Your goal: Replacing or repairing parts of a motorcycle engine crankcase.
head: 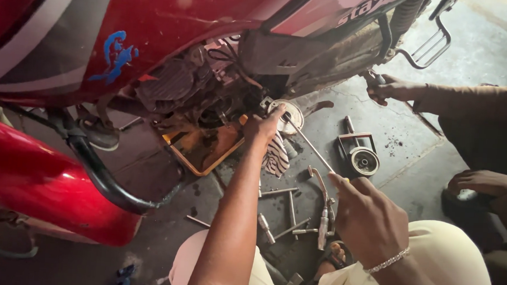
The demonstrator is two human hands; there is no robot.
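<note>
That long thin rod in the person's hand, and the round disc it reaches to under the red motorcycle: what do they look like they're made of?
The long thin rod looks like bare steel: grey, straight, with a dull sheen. The round disc looks like pale cast or machined metal, perhaps aluminium, matte and grimy. The right hand grips the rod; the left hand touches the disc.

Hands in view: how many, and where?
3: left hand at the round engine part, right hand holding a long rod, another person's hand top right. Others may be hidden.

Loose tools [296, 212] litter floor between knees; oil tray [206, 148] blocks under engine [209, 93]; bare floor right of puller [359, 155].
</note>
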